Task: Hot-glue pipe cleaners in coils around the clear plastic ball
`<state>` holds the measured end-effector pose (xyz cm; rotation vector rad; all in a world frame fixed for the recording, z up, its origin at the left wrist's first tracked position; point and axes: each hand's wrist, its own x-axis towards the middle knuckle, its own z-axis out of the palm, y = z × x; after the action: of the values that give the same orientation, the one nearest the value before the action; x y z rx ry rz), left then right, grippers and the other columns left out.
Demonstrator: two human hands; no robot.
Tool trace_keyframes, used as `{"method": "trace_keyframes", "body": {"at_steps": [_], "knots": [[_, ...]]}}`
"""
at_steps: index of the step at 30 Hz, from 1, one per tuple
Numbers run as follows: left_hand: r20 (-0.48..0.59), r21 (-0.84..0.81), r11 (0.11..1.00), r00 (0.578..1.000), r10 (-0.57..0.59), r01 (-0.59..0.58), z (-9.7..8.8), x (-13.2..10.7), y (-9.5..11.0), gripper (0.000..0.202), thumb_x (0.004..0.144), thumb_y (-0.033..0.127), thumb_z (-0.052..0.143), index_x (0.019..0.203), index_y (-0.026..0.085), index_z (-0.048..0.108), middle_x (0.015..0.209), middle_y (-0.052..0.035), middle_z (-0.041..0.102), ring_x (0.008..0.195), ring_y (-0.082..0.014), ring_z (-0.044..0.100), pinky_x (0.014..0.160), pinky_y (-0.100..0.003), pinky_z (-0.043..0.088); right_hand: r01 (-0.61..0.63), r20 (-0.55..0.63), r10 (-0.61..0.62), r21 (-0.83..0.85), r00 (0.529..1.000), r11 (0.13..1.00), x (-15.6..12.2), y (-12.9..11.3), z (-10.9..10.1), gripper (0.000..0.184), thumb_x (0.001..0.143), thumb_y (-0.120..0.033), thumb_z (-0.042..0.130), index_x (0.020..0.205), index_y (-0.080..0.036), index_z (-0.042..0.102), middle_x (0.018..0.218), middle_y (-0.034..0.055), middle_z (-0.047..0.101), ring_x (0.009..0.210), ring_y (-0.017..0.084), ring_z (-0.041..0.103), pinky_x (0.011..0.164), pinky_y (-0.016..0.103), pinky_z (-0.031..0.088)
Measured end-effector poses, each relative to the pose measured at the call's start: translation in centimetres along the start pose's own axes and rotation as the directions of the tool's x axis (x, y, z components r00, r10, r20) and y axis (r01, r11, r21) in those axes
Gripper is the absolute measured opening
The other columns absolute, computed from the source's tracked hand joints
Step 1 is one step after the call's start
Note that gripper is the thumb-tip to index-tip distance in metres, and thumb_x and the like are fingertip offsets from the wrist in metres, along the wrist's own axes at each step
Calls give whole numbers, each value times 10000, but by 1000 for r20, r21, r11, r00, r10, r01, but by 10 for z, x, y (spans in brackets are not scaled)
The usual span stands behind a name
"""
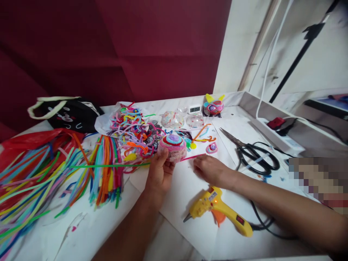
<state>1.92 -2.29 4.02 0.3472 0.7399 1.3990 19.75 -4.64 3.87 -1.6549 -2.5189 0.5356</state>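
My left hand (160,173) is closed around a round ball wrapped in spirals of coloured pipe cleaner (172,145), held just above the table. A long green pipe cleaner (108,166) runs left from that hand. My right hand (210,169) rests palm down on white paper (187,195), fingers curled at the end of a pink pipe cleaner (192,156) that leads to the ball. A yellow hot glue gun (217,210) lies on the paper just in front of my right hand.
Long coloured pipe cleaners (49,177) fan over the left of the table, with a tangle of cut pieces (133,130) behind. Black scissors (251,152), a finished decorated ball (213,107), clear half-spheres (195,120), a small clock (194,108), a black bag (67,114) and a power strip (282,139) lie around.
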Motion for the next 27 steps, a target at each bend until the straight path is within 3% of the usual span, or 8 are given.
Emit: {"method": "trace_keyframes", "body": {"at_steps": [4, 7, 10, 15, 20, 24, 27], "knots": [[7, 19, 1000, 1000, 9, -9, -2, 1, -3, 396, 468, 196, 967, 729, 173, 670, 698, 33, 745, 576, -100, 679, 501, -173, 554, 102, -54, -95, 146, 994, 984, -6, 5, -15, 111, 911, -130, 577, 839, -125, 661, 851, 73, 698, 793, 165, 644, 749, 304, 521], [14, 44, 999, 1000, 16, -16, -4, 1, -6, 433, 462, 236, 975, 781, 171, 689, 710, 36, 749, 593, -96, 685, 508, -164, 555, 196, -120, -167, 295, 979, 935, -12, 6, -34, 131, 893, -93, 559, 819, -164, 640, 741, 3, 679, 666, 111, 607, 614, 211, 474], [27, 66, 997, 999, 23, -25, -6, 1, -10, 449, 467, 253, 975, 809, 169, 696, 716, 32, 753, 598, -93, 686, 527, -162, 563, 269, -237, -183, 410, 954, 871, -12, 5, -44, 117, 911, -138, 550, 896, -184, 656, 786, -10, 703, 706, 108, 637, 626, 193, 485], [72, 97, 995, 997, 27, -34, -5, -2, -12, 421, 509, 246, 961, 830, 154, 703, 733, 10, 759, 605, -108, 692, 572, -192, 588, 321, -414, -109, 486, 904, 813, -6, 4, -32, 162, 920, -204, 548, 967, -181, 701, 880, 39, 756, 795, 156, 690, 720, 261, 511], [110, 115, 992, 993, 36, -49, 0, -6, -12, 371, 529, 228, 948, 784, 147, 692, 662, 15, 737, 563, -106, 677, 553, -184, 570, 372, -520, -84, 479, 850, 795, -7, -5, -22, 166, 929, -221, 536, 951, -190, 697, 851, 44, 743, 773, 158, 688, 684, 260, 508], [113, 117, 992, 993, 29, -42, 2, -8, -12, 356, 538, 213, 937, 777, 153, 680, 693, 8, 748, 587, -117, 689, 568, -196, 574, 400, -572, -71, 475, 817, 784, -6, -8, -19, 134, 921, -228, 572, 936, -209, 704, 877, 42, 750, 796, 160, 696, 696, 261, 519], [107, 108, 993, 994, 30, -42, 2, -8, -13, 340, 541, 210, 933, 739, 156, 661, 686, 13, 740, 592, -111, 684, 567, -188, 568, 397, -570, -66, 480, 819, 782, -5, -9, -17, 128, 920, -229, 584, 932, -221, 711, 888, 39, 763, 799, 161, 708, 696, 260, 533]]}}
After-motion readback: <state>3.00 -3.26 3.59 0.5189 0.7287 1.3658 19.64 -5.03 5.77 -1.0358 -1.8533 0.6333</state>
